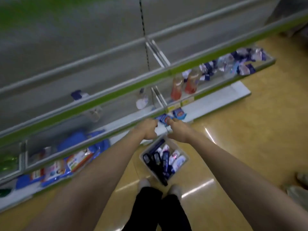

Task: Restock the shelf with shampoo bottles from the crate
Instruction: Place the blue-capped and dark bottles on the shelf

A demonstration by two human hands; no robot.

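Observation:
A clear plastic crate [183,155] sits low in front of my feet, holding several dark blue and white shampoo bottles [162,161]. Both arms reach forward and down over it. My left hand [148,130] and my right hand [177,131] are close together at the front rail of the lower shelf [116,130], just above the crate's far edge. Their fingers look curled, but motion blur hides whether they grip anything. Blue packets [164,120] lie on the shelf right beyond my fingertips.
Green-edged shelves [100,99] run diagonally, the upper ones mostly bare. Two orange bottles [183,86] and a pale bottle [141,100] stand on the middle shelf. Blue refill pouches [78,159] fill the lower left, and white-and-blue packs [241,64] lie at the right. The floor is yellow.

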